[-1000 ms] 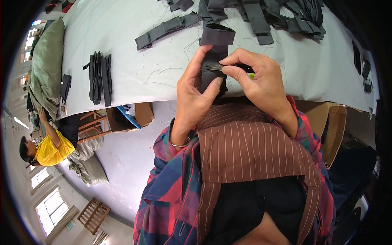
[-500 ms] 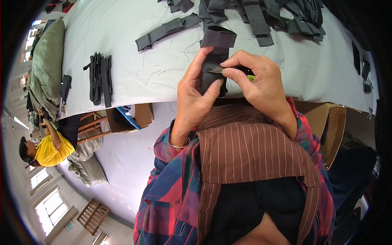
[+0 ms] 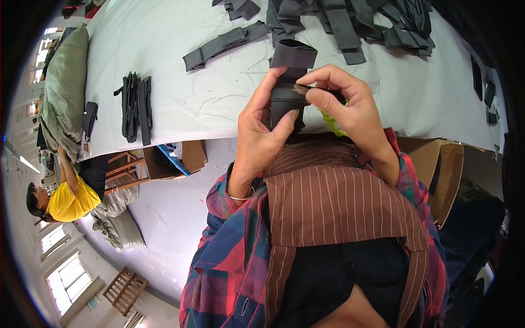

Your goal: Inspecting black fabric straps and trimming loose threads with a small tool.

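My left hand [image 3: 262, 117] is closed round a dark grey fabric strip [image 3: 293, 54], thumb on its near part and forefinger higher up along its left edge. The strip's far end is folded over into a loop standing above the table. In my right hand [image 3: 350, 106], thumb and forefinger pinch a small dark tool with a metal tip [image 3: 302, 91], laid against the strip. Its kind is mostly hidden by the fingers. A yellow-green cord [image 3: 332, 123] hangs below that hand.
A white-covered table [image 3: 180, 104] carries loose threads. More dark strips [image 3: 347, 33] lie in a heap at the back, with a neat stack [image 3: 131, 106] at the left. Cardboard boxes [image 3: 445, 175] stand under the edge. A person in yellow [image 3: 74, 199] works far left beside a green sack [image 3: 63, 82].
My right hand has shifted slightly, turning the tool over the strip. More of the yellow-green cord shows below it. The left hand keeps its hold; the person at left has raised an arm.
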`<state>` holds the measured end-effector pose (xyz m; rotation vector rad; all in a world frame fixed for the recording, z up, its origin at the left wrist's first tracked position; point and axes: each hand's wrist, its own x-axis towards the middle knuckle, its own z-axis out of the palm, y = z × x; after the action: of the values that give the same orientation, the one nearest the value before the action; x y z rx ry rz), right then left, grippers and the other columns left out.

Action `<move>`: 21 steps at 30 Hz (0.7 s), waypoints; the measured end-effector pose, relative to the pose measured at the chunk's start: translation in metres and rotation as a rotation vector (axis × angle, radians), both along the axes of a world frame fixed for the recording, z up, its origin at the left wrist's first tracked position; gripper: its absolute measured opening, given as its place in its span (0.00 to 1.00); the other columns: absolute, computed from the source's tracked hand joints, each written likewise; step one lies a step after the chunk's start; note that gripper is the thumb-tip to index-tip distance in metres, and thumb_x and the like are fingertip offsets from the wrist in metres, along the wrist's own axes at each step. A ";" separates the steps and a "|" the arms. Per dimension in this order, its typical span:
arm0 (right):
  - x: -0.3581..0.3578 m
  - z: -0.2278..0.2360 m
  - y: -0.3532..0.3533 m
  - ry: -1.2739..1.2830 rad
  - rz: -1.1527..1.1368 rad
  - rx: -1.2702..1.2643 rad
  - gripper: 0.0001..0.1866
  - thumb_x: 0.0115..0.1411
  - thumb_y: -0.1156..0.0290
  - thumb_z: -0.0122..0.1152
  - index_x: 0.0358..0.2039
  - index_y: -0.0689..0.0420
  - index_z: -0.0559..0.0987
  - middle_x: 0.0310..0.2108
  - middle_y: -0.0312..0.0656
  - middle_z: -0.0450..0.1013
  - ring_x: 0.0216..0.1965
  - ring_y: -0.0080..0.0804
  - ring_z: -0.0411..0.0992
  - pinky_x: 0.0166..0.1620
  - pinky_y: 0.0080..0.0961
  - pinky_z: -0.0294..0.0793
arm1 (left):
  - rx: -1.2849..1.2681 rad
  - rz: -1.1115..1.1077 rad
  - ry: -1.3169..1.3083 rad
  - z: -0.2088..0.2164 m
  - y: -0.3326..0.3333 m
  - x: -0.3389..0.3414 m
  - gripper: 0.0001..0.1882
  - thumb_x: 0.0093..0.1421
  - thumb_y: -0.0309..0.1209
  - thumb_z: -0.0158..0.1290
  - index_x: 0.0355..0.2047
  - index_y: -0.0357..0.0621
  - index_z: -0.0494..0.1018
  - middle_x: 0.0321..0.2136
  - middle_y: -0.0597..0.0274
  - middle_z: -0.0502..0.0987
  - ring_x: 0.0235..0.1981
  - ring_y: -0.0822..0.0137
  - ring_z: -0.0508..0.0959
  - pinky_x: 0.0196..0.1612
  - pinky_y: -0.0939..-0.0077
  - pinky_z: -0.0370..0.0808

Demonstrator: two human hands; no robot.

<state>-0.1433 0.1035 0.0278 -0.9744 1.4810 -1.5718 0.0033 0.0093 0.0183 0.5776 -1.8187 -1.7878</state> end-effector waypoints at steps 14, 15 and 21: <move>-0.016 0.026 0.014 0.013 0.644 -0.114 0.09 0.54 0.72 0.57 0.21 0.63 0.70 0.15 0.37 0.67 0.21 0.21 0.66 0.27 0.19 0.64 | 0.066 0.016 0.073 0.000 -0.003 -0.002 0.34 0.53 0.18 0.54 0.60 0.34 0.55 0.49 0.54 0.71 0.46 0.71 0.73 0.50 0.77 0.70; -0.026 0.022 0.021 -0.097 0.649 -0.128 0.10 0.55 0.72 0.57 0.22 0.63 0.72 0.16 0.36 0.68 0.22 0.20 0.67 0.27 0.19 0.65 | 0.106 0.004 0.060 0.000 -0.004 -0.002 0.34 0.54 0.17 0.53 0.60 0.34 0.55 0.49 0.53 0.71 0.47 0.70 0.73 0.50 0.77 0.70; -0.002 0.011 0.000 0.186 0.064 -0.053 0.08 0.57 0.70 0.59 0.28 0.63 0.78 0.21 0.37 0.74 0.23 0.18 0.69 0.28 0.18 0.68 | -0.022 0.001 0.061 0.000 -0.002 -0.005 0.35 0.53 0.18 0.54 0.61 0.34 0.53 0.47 0.54 0.72 0.47 0.69 0.73 0.51 0.78 0.69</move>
<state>-0.1449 0.1034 0.0386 -1.2150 1.5235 -1.5148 -0.0017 0.0076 0.0184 0.5105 -1.7946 -1.7634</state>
